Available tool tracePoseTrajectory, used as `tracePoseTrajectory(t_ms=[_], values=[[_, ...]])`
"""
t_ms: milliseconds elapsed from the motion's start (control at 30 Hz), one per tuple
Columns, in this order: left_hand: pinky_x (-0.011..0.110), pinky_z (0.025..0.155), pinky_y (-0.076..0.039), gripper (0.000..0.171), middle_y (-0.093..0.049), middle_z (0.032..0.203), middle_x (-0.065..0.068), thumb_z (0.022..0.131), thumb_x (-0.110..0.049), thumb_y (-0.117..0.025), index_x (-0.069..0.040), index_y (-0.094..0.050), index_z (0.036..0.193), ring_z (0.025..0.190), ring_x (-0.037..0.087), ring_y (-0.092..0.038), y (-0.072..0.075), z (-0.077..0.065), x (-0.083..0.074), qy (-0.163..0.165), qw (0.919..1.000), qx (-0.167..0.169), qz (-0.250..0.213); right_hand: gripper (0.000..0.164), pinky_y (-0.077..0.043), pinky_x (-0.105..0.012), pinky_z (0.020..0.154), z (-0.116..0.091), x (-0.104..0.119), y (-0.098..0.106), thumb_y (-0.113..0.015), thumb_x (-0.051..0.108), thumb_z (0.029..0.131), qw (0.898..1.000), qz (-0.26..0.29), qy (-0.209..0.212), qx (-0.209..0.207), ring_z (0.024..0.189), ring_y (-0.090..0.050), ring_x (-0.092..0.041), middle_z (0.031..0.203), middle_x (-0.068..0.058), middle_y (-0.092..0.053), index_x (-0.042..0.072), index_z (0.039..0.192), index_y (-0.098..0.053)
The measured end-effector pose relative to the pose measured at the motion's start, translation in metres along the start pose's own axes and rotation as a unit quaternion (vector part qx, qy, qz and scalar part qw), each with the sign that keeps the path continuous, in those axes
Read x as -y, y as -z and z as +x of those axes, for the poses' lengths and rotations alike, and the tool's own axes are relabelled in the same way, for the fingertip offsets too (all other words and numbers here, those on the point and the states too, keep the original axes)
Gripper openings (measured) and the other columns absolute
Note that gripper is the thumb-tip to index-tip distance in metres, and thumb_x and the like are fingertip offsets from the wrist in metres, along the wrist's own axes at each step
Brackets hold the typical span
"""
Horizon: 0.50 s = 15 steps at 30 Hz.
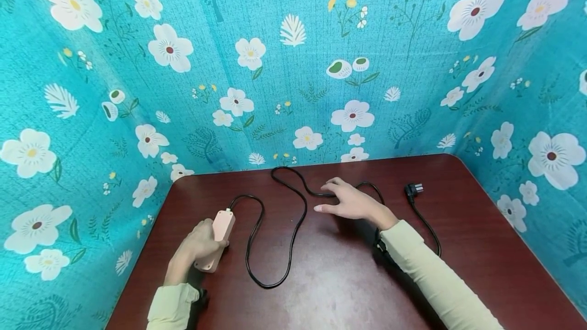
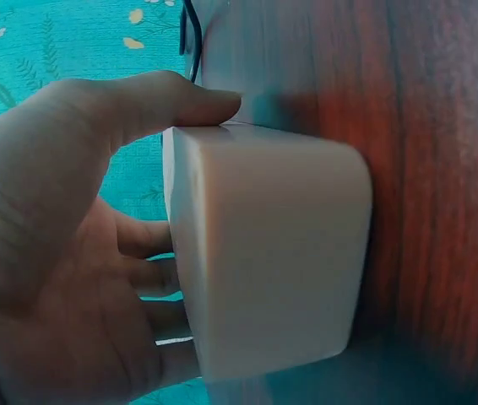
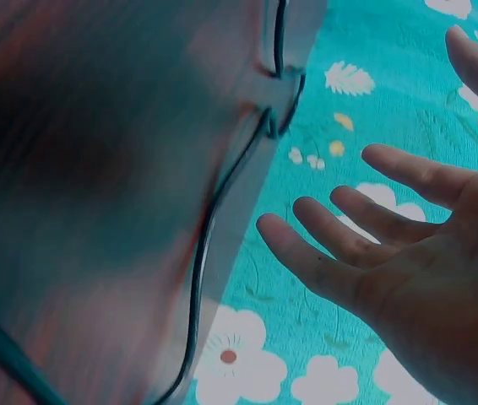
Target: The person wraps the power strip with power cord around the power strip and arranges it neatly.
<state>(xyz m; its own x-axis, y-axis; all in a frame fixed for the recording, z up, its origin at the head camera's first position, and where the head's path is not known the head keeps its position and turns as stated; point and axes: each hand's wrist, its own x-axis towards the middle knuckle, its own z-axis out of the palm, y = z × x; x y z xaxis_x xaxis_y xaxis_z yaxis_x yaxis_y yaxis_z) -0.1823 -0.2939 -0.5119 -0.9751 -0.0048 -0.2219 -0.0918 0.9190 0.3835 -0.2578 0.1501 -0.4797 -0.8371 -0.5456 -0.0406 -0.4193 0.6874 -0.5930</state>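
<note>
A pale pink power strip (image 1: 223,224) lies at the left of the table, one end facing the left wrist camera (image 2: 285,253). My left hand (image 1: 199,242) grips it, thumb along one side and fingers at the other; its sockets do not show. From its far end a black cord (image 1: 292,248) runs in loops across the table to a black plug (image 1: 414,190) at the right. Above the middle of the cord hovers my right hand (image 1: 350,201), its fingers spread and holding nothing. In the right wrist view the cord (image 3: 198,278) is apart from the fingers (image 3: 306,253).
The dark red-brown table (image 1: 330,279) has a rounded far edge. Behind it and along both sides hangs a turquoise flowered cloth (image 1: 275,80). Part of the cord passes under the right forearm (image 1: 435,274).
</note>
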Motion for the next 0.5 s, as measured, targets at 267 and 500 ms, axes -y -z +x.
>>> tracePoseTrajectory(t_ms=[267, 500], values=[[0.05, 0.084, -0.057, 0.067, -0.064, 0.118, 0.015, 0.086, -0.034, -0.078, 0.002, -0.054, 0.138, 0.094, 0.025, -0.063, -0.009, -0.005, 0.003, -0.021, 0.9997, -0.015, 0.002, 0.07, -0.05, -0.054, 0.11, 0.005, 0.01, -0.017, -0.066, 0.059, 0.098, 1.0, 0.006, 0.021, 0.019, 0.136, -0.058, -0.031, 0.147, -0.014, -0.055, 0.006, 0.144, -0.06], [0.051, 0.088, -0.057, 0.068, -0.062, 0.123, 0.014, 0.089, -0.034, -0.08, -0.002, -0.053, 0.143, 0.101, 0.025, -0.061, -0.011, -0.006, -0.002, -0.052, 0.998, -0.032, -0.014, 0.06, -0.052, -0.051, 0.106, 0.009, 0.018, -0.024, -0.067, 0.049, 0.101, 0.998, 0.022, 0.046, 0.021, 0.127, -0.063, -0.03, 0.138, -0.014, -0.062, 0.002, 0.138, -0.064]])
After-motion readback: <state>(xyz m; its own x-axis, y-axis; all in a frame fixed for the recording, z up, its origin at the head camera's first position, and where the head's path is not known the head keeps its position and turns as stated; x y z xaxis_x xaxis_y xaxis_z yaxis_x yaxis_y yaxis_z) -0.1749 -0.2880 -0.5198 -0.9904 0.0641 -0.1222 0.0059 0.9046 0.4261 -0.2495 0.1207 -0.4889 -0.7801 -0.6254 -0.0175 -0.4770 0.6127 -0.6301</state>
